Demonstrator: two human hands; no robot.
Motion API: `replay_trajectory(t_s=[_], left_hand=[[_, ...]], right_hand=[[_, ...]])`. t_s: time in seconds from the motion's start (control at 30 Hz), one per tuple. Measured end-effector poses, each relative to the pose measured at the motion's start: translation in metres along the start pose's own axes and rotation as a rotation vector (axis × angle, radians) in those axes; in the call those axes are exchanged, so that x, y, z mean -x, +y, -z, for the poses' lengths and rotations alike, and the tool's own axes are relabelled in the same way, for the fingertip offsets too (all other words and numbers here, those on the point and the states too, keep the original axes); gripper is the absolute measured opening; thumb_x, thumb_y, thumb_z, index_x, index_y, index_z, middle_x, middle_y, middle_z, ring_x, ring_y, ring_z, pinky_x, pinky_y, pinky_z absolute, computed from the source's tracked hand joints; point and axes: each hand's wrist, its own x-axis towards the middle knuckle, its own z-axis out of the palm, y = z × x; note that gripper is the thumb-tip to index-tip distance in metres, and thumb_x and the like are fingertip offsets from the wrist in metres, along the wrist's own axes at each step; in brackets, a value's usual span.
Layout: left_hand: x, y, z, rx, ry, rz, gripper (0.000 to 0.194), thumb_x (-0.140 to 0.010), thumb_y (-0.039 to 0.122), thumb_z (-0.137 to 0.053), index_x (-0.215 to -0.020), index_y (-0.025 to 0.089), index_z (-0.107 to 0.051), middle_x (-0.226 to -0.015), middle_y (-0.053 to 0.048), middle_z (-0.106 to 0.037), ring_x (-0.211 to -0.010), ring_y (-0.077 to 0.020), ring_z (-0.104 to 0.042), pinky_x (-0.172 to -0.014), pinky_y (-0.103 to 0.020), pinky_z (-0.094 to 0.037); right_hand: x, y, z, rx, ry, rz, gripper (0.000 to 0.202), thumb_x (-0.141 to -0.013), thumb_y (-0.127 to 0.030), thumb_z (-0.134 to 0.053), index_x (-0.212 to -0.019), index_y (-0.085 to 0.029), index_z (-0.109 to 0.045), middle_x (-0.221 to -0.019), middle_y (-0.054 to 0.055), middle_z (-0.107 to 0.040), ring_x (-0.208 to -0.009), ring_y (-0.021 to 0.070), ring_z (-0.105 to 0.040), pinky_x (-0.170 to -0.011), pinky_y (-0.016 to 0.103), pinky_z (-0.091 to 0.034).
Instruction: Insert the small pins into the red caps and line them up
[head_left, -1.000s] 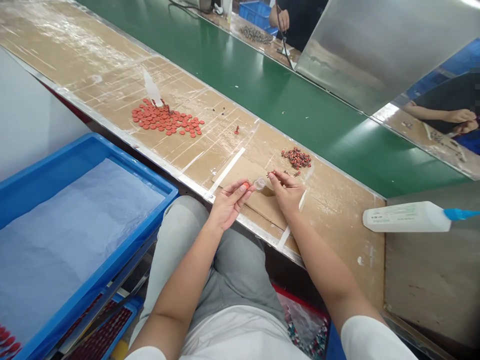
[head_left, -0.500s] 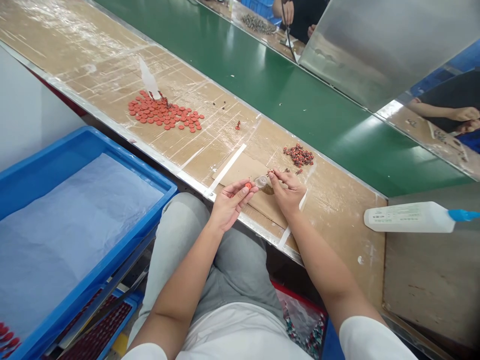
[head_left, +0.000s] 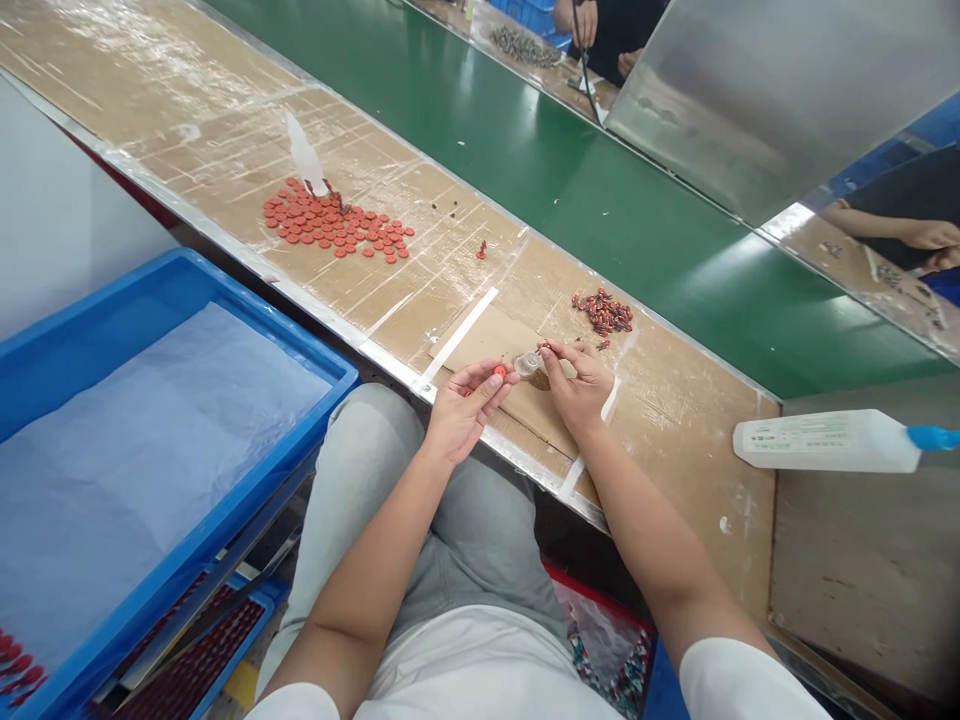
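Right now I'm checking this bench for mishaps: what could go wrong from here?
The small red piece could slip from the pinch of the left hand. The clear container between it and the right hand might get knocked, being close to both. The loose pile of small parts beyond the right hand could scatter if brushed.

Piece [head_left: 545,347] in right hand [head_left: 583,390]: partly covered, too small to identify
Blue tray [head_left: 161,290], near left: cut off by picture's edge
Bottle nozzle [head_left: 932,438], right: tip cut off
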Motion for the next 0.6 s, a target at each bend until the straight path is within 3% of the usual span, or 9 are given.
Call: replay_trajectory(t_s=[0.6], left_hand=[[-0.0008, -0.0010, 0.0018, -0.041, -0.017, -0.034, 0.028, -0.071, 0.017, -0.078, -0.098, 0.015, -0.072, -0.104, -0.007, -0.073, -0.098, -0.0163, -0.070, -0.096, -0.026, -0.051]], right_hand=[[-0.0008, 0.0007, -0.0002, 0.016, -0.036, 0.029, 0.020, -0.088, -0.040, -0.060, -0.096, -0.025, -0.072, -0.094, 0.004, -0.075, -0.086, 0.0219, -0.068, -0.084, 0.042, -0.056]])
